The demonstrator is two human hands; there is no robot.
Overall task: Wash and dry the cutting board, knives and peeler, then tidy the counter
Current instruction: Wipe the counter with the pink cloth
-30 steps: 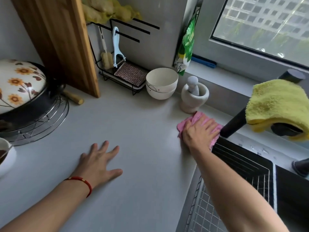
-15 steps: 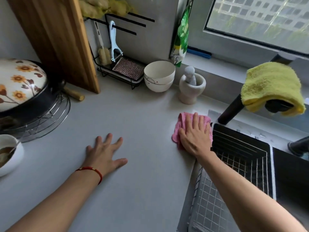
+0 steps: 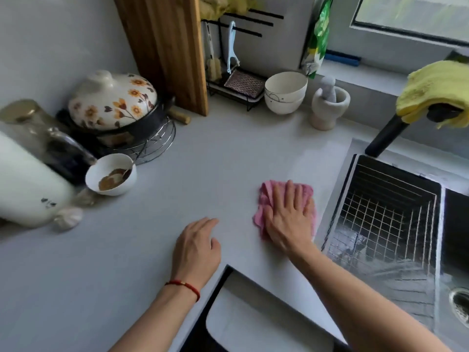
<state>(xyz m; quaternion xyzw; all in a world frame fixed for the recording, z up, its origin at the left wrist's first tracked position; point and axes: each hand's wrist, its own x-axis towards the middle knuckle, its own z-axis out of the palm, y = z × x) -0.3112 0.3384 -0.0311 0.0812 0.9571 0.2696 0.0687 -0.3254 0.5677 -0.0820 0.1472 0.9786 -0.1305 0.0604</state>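
Observation:
My right hand [image 3: 289,219] lies flat with straight fingers on a pink cloth [image 3: 264,196], pressing it onto the grey counter [image 3: 177,186] just left of the sink [image 3: 396,224]. Beside it, near the counter's front edge, rests my left hand [image 3: 196,245], relaxed and holding nothing. A wooden cutting board [image 3: 167,47] leans upright against the back wall. To the right of the board, a light blue peeler [image 3: 232,47] hangs on a black rack [image 3: 233,80]. No knives are in view.
A floral-lidded pot [image 3: 111,97] stands on a wire stand at back left, with a bowl of brown sauce [image 3: 111,175] and a white bottle [image 3: 25,186] nearer. Stacked white bowls [image 3: 285,92] and a stone mortar [image 3: 328,105] stand at the back. A yellow cloth [image 3: 436,92] drapes the black faucet.
My right hand has drawn the pink cloth back from near the mortar toward the counter's front. My left hand has slid toward the front edge. The view has tilted down and leftward.

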